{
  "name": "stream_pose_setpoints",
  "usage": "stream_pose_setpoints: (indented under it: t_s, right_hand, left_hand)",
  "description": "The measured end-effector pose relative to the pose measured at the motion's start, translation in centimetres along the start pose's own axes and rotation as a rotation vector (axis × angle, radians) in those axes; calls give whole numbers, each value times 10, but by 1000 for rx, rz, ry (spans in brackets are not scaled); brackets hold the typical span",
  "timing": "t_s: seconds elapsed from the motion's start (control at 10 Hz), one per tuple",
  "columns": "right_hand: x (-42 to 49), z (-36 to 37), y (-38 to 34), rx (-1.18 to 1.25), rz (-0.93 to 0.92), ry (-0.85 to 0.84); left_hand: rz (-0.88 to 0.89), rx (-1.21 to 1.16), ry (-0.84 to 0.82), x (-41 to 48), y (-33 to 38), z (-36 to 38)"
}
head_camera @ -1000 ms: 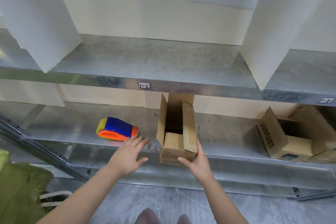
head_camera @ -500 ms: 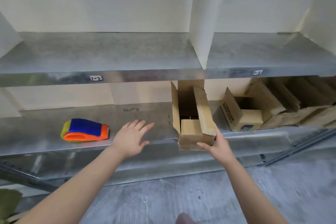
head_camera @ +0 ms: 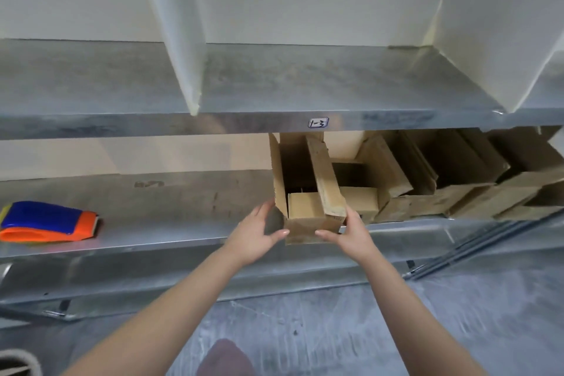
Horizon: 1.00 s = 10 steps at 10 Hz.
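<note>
Gripping a small brown cardboard box (head_camera: 308,214) from both sides, the person's two hands meet at the front edge of the lower galvanised steel shelf (head_camera: 171,223). The box stands with its top flaps open and upright, and its front face juts a little past that edge. The left hand (head_camera: 256,232) curves round the front left corner: the thumb tip lies on the front face and the fingertips reach the left wall, while the palm stays off the cardboard. The right hand (head_camera: 351,232) holds the front right corner with the thumb across the front face; its fingers are hidden behind the right side.

Just beside the box on its right, a row of other open cardboard boxes (head_camera: 427,186) fills the shelf toward its right end — whether the nearest one touches it cannot be told. Well apart, near the left end of the same shelf, a blue and orange plastic tape dispenser (head_camera: 45,221) lies on its side.

Above, the front lip of the upper steel shelf (head_camera: 274,82) carries a small handwritten label (head_camera: 318,122) — directly over the box. A white divider panel (head_camera: 180,24) stands on that upper shelf.
</note>
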State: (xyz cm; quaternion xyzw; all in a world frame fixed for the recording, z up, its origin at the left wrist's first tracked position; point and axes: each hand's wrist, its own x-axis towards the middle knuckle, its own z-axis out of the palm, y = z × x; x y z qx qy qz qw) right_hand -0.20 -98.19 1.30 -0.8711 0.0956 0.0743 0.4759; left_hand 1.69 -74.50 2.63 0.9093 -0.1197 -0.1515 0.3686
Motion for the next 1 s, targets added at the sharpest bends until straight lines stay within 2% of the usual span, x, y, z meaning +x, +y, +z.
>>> stream_pose_setpoints:
  t_s: [0.2,0.4,0.6,0.8,0.9,1.0]
  right_hand:
    - [2,12,17,143,58,217]
    - [6,29,28,227,230,322]
    - [18,28,30,199,269,301]
    - [-7,24,21,102,233,288]
    - [-22,21,12,-108,245,280]
    - [-39,15,-3,-477,238,291]
  left_hand:
    - [-144,-372,-28,21,13,24]
    - [-120,-364,-122,42,10,34]
    - [-87,-329,-191,56,1,28]
    - [69,52,-215,41,-16,11]
    - [192,364,-150,33,-13,-4]
    - [302,652,-81,23,-5,-19]
